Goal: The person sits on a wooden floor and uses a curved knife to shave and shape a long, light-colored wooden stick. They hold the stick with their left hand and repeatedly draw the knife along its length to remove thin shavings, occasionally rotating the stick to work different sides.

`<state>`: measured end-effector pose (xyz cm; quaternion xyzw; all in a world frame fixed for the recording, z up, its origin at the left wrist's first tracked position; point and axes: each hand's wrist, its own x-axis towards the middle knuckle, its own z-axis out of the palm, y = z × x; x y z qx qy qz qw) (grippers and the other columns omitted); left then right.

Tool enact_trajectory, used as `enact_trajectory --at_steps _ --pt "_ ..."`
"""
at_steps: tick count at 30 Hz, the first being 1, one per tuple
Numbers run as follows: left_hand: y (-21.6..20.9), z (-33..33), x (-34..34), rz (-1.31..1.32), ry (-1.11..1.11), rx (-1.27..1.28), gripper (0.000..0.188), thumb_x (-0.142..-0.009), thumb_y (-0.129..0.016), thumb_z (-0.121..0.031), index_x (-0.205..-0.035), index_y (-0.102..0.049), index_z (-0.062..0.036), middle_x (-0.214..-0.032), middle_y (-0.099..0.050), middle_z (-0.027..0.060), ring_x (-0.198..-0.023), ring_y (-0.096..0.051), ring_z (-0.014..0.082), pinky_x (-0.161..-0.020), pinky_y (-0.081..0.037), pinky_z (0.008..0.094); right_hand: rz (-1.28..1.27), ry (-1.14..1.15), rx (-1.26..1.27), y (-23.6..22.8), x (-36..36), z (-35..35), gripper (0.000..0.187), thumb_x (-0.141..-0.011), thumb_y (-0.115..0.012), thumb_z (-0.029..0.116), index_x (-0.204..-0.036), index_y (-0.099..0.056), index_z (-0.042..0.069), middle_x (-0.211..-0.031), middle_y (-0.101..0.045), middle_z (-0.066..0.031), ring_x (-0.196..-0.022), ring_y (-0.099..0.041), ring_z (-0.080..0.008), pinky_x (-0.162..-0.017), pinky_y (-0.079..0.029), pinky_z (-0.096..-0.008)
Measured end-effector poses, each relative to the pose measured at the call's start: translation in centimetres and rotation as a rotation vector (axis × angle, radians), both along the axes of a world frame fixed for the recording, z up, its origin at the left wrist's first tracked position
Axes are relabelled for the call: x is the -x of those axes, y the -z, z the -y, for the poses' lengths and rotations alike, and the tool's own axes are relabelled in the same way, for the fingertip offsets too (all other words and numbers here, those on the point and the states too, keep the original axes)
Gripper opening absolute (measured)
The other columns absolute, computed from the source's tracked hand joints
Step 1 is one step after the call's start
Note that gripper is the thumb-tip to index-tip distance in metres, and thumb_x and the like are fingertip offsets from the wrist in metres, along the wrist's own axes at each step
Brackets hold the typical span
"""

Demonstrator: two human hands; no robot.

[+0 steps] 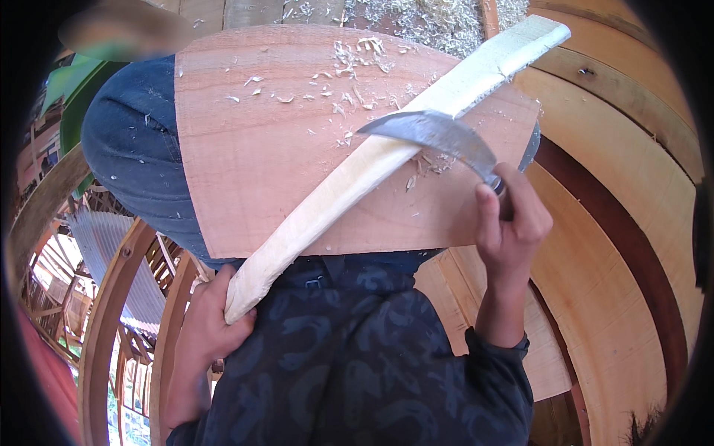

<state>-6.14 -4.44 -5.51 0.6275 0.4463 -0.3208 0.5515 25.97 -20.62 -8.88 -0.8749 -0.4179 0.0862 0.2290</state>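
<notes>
A long pale piece of wood (327, 201) slants from lower left to upper right over a reddish board (245, 156) on my lap. My left hand (212, 320) is closed around its near, lower end. In my right hand (517, 219) is a curved knife (439, 134) like a sickle, gripped close to the base of its blade; the handle is mostly hidden by my fingers. The grey blade lies across the wood a little beyond its middle. Curled wood shavings (357, 63) are scattered on the board, some beside the blade.
A heap of shavings (424, 22) covers the floor at the far side. Planks (610, 193) line the right. To the left stand wooden posts (119, 312) and a corrugated sheet (123, 260). A blurred shape (123, 30) shows at the upper left.
</notes>
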Motion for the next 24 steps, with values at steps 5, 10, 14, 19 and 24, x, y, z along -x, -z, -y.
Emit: enact_trajectory --at_steps 5,10,14,19,24 --pt "-0.2 0.0 0.0 -0.017 0.025 -0.014 0.042 -0.063 -0.062 -0.021 -0.098 -0.052 -0.0024 -0.084 -0.059 0.0216 -0.082 -0.054 0.0446 -0.074 -0.042 0.0462 -0.043 0.259 -0.010 0.1 -2.8 1.0 0.018 -0.086 -0.066 0.017 -0.092 -0.063 0.000 -0.056 -0.049 -0.0038 -0.047 -0.043 -0.0087 -0.045 -0.034 -0.0237" --pt "-0.5 0.5 -0.9 0.011 -0.011 -0.092 0.039 -0.063 -0.062 -0.020 -0.096 -0.052 -0.0014 -0.081 -0.059 0.0231 -0.079 -0.056 0.0448 -0.070 -0.043 0.0463 -0.039 0.034 0.019 0.2 -1.4 0.3 0.019 -0.083 -0.070 0.017 -0.088 -0.062 0.001 -0.056 -0.046 -0.0056 -0.047 -0.042 -0.0116 -0.045 -0.034 -0.0239" --pt "-0.3 0.5 -1.2 0.048 -0.072 -0.054 0.035 -0.064 -0.061 -0.017 -0.093 -0.051 -0.0003 -0.079 -0.058 0.0240 -0.077 -0.057 0.0448 -0.067 -0.044 0.0457 -0.062 0.119 0.068 0.3 0.1 0.3 0.020 -0.082 -0.070 0.018 -0.088 -0.062 0.001 -0.056 -0.045 -0.0057 -0.046 -0.041 -0.0130 -0.045 -0.035 -0.0245" --pt "-0.7 0.8 -1.4 0.069 -0.038 -0.153 0.032 -0.065 -0.061 -0.017 -0.091 -0.051 -0.0002 -0.075 -0.058 0.0239 -0.074 -0.058 0.0445 -0.065 -0.044 0.0449 -0.025 0.018 0.037 0.2 -0.4 0.1 0.021 -0.083 -0.070 0.020 -0.089 -0.062 0.001 -0.055 -0.045 -0.0064 -0.045 -0.042 -0.0136 -0.045 -0.035 -0.0249" --pt "-0.3 1.0 -1.3 0.092 -0.053 -0.186 0.035 -0.066 -0.059 -0.015 -0.096 -0.050 0.0010 -0.074 -0.055 0.0228 -0.072 -0.055 0.0426 -0.066 -0.044 0.0435 -0.063 -0.055 0.011 -0.3 0.6 -0.4 0.022 -0.083 -0.070 0.021 -0.090 -0.062 0.001 -0.055 -0.046 -0.0056 -0.046 -0.043 -0.0135 -0.045 -0.036 -0.0258"
